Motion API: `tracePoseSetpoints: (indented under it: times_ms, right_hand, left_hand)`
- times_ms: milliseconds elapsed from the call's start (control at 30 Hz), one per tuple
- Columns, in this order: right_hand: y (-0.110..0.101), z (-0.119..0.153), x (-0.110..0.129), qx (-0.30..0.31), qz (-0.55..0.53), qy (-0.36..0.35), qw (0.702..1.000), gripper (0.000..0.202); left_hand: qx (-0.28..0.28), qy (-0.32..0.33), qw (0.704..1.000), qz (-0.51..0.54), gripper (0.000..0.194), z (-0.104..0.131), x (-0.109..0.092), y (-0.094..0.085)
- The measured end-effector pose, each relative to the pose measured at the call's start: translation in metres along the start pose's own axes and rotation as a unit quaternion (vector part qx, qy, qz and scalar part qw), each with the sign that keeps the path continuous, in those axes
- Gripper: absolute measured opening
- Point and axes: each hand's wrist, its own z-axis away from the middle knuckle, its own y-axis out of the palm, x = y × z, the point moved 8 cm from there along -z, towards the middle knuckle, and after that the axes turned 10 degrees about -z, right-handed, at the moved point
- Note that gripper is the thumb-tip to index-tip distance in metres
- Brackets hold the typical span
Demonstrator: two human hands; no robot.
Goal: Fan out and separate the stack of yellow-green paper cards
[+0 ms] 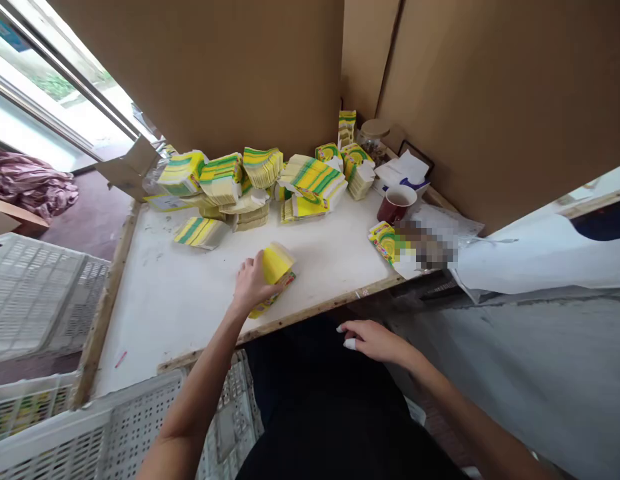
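Note:
My left hand (253,283) grips a small stack of yellow printed cartons (277,263) near the front edge of the white table (155,280). The stack leans over, with its lower end on the tabletop. My right hand (373,340) is above my lap, just off the table's front edge. Its thumb and forefinger are apart, with white coverings on their tips, and nothing shows between them. Beyond my left hand lies a loose bundle of flat cartons (201,232). Several larger bundles of yellow and green cartons (310,175) are piled along the back.
At the right stand a dark red mug (396,203), a lidded jar (374,132) and more yellow cartons (383,240); a blurred patch hides something beside them. Tall cardboard sheets (215,73) wall the back. White plastic crates (35,293) stand left and below.

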Motion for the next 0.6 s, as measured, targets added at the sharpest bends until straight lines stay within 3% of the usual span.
tracePoseSetpoints:
  times_ms: [100, 200, 267, 333, 400, 467, 533, 600]
  right_hand:
    - [-0.005, 0.0, 0.017, -0.003, 0.011, -0.019, 1.0, 0.037]
    - [-0.011, -0.002, 0.031, -0.007, 0.017, -0.036, 0.999, 0.036]
    - [-0.015, -0.004, 0.042, -0.012, -0.003, -0.065, 0.998, 0.035]
    - [-0.019, -0.007, 0.051, -0.023, -0.047, -0.106, 0.993, 0.031]
    - [-0.025, -0.011, 0.056, -0.043, -0.109, -0.142, 0.983, 0.028]
    - [-0.033, -0.02, 0.053, -0.076, -0.176, -0.158, 0.969, 0.031]
    - [-0.04, -0.032, 0.048, -0.11, -0.239, -0.158, 0.952, 0.041]
    - [-0.044, -0.046, 0.047, -0.135, -0.296, -0.155, 0.933, 0.059]
  left_hand:
    - [0.023, 0.012, 0.996, -0.08, 0.092, 0.001, -0.012, 0.013]
    - [0.024, 0.007, 0.997, -0.072, 0.09, -0.001, -0.01, 0.014]
    - [0.025, -0.003, 0.999, -0.022, 0.089, -0.005, -0.003, 0.01]
    - [0.035, -0.029, 0.994, 0.096, 0.088, -0.01, 0.007, 0.006]
    - [0.06, -0.068, 0.957, 0.274, 0.089, -0.014, 0.016, 0.006]
    - [0.09, -0.099, 0.888, 0.44, 0.088, -0.015, 0.017, 0.01]
    - [0.11, -0.109, 0.825, 0.543, 0.083, -0.015, 0.012, 0.014]
    - [0.109, -0.097, 0.788, 0.599, 0.077, -0.015, 0.003, 0.015]
